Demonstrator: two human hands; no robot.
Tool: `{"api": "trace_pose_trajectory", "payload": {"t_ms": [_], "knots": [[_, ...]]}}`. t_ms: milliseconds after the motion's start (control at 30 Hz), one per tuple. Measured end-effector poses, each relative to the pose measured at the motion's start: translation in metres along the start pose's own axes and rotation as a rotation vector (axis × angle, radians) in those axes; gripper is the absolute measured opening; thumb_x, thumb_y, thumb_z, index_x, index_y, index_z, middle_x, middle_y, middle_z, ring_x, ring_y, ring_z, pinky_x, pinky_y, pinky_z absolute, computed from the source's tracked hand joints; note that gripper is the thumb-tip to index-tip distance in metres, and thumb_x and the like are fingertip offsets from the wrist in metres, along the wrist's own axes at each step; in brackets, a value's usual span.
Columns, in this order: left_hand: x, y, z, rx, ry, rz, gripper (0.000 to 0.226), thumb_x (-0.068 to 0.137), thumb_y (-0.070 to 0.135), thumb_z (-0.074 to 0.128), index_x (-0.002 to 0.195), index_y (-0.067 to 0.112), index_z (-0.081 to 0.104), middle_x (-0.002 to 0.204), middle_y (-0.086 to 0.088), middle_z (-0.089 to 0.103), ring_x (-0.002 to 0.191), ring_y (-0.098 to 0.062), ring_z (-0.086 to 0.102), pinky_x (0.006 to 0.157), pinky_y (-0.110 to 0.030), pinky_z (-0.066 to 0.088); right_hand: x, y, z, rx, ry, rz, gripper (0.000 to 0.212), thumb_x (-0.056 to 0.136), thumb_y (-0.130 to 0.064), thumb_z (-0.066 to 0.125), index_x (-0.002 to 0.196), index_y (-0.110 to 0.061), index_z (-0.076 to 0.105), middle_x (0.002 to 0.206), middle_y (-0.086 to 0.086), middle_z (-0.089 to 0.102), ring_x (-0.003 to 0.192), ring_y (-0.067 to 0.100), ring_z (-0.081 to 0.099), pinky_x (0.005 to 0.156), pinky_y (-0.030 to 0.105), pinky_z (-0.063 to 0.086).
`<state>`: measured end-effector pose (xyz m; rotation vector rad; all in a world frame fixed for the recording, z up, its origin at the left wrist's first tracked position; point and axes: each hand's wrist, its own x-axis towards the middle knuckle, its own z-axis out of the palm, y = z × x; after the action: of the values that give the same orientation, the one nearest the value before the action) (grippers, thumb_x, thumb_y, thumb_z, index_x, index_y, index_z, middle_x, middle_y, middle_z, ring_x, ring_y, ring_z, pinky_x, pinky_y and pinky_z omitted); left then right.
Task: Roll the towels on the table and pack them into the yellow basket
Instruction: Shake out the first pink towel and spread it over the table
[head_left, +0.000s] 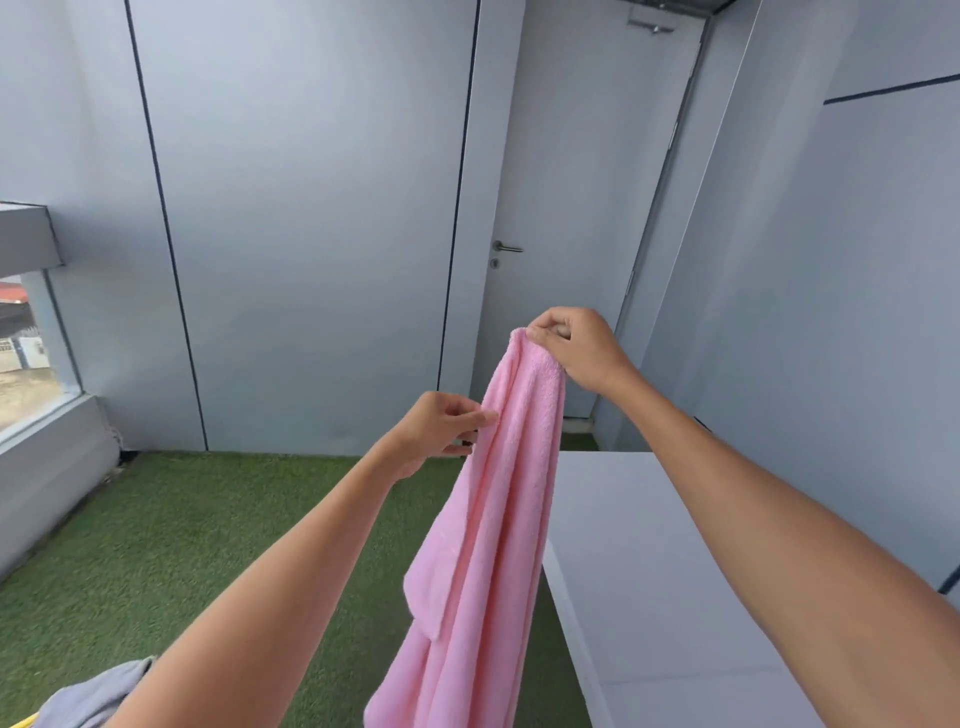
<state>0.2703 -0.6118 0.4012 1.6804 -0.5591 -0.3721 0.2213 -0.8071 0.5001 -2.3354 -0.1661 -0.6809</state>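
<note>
pink towel (488, 530) hangs frm right hand (576, 348), left hand (441, 428) pinching edge.

Soft even daylight, perhaps from the left window (31, 353); wide-angle edge bending.

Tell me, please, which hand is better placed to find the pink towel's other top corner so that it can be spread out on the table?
The left hand. It already pinches the pink towel's edge just below the right hand, which grips the top corner and must keep holding the hanging towel. The white table is to the right.
</note>
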Motion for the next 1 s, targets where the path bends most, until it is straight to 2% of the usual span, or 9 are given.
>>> {"api": "trace_pose_trajectory", "payload": {"t_ms": [133,233,400,500,633,733,800,867,1000], "knots": [[0.051,0.005,-0.033,-0.025,-0.066,-0.082,0.022,0.082,0.028,0.073,0.090,0.008,0.067,0.096,-0.007,0.070,0.091,-0.018,0.065,0.091,-0.037,0.052,0.040,0.031,0.005,0.003,0.025,0.016,0.016,0.093,-0.018,0.061,0.086,-0.005,0.068,0.047,-0.015,0.053,0.044,0.001,0.044,0.052,0.017,0.040],[0.088,0.010,-0.057,-0.081,-0.047,-0.045,0.021,0.082,0.024,0.073,0.092,0.006,0.070,0.099,-0.012,0.071,0.090,-0.021,0.066,0.089,-0.036,0.053,0.057,0.070,0.006,0.015,0.015,0.096,0.015,0.093,-0.018,0.061,0.085,-0.008,0.067,0.063,-0.001,0.062,0.055,0.011,0.056,0.055,0.033,0.053],[0.163,0.033,-0.070,-0.133,0.010,0.107,0.014,0.080,0.017,0.075,0.089,0.008,0.069,0.081,-0.005,0.067,0.078,-0.020,0.057,0.063,-0.025,0.047,0.087,0.139,0.041,0.048,-0.187,0.225,0.011,0.091,-0.023,0.065,0.085,-0.015,0.070,0.087,-0.002,0.071,0.089,0.014,0.067,0.072,0.037,0.060],[0.217,0.034,-0.072,-0.056,0.014,0.158,0.017,0.076,0.014,0.078,0.087,0.011,0.065,0.063,0.001,0.057,0.059,-0.014,0.043,0.054,-0.024,0.031,0.119,0.162,0.066,0.313,-0.287,0.291,0.021,0.092,-0.031,0.063,0.108,-0.020,0.068,0.110,-0.005,0.069,0.105,0.008,0.065,0.086,0.038,0.057],[0.287,0.016,-0.083,-0.010,-0.066,0.153,0.029,0.074,0.014,0.080,0.091,0.011,0.058,0.056,0.005,0.054,0.052,-0.010,0.043,0.052,-0.023,0.030,0.188,0.206,0.089,0.635,-0.528,0.363,0.039,0.096,-0.032,0.057,0.133,-0.019,0.054,0.130,0.004,0.061,0.123,0.018,0.056,0.103,0.045,0.045],[0.341,0.018,-0.100,-0.012,-0.099,0.155,0.036,0.074,0.009,0.079,0.095,0.010,0.050,0.070,-0.005,0.069,0.065,-0.018,0.061,0.068,-0.031,0.042,0.251,0.234,0.104,0.735,-0.637,0.367,0.041,0.094,-0.025,0.059,0.133,-0.012,0.054,0.133,0.010,0.058,0.127,0.025,0.051,0.109,0.050,0.038],[0.376,0.022,-0.112,0.018,-0.085,0.168,0.040,0.075,0.007,0.079,0.099,0.009,0.047,0.080,-0.017,0.071,0.075,-0.025,0.061,0.076,-0.040,0.041,0.293,0.247,0.111,0.765,-0.682,0.345,0.039,0.094,-0.018,0.058,0.130,-0.004,0.054,0.129,0.016,0.057,0.122,0.030,0.052,0.110,0.050,0.036],[0.409,0.023,-0.123,0.043,-0.049,0.184,0.042,0.075,0.007,0.079,0.100,0.009,0.045,0.084,-0.022,0.070,0.075,-0.026,0.059,0.075,-0.041,0.040,0.335,0.259,0.112,0.710,-0.695,0.298,0.035,0.093,-0.015,0.060,0.124,0.001,0.057,0.120,0.019,0.058,0.113,0.030,0.053,0.109,0.048,0.037],[0.460,0.008,-0.144,0.177,0.040,0.139,0.048,0.067,0.024,0.085,0.097,0.008,0.051,0.074,-0.007,0.069,0.064,-0.016,0.052,0.064,-0.030,0.039,0.403,0.277,0.113,0.541,-0.624,0.215,0.019,0.088,-0.014,0.068,0.101,0.000,0.066,0.096,0.014,0.064,0.091,0.023,0.057,0.090,0.038,0.049]]}}
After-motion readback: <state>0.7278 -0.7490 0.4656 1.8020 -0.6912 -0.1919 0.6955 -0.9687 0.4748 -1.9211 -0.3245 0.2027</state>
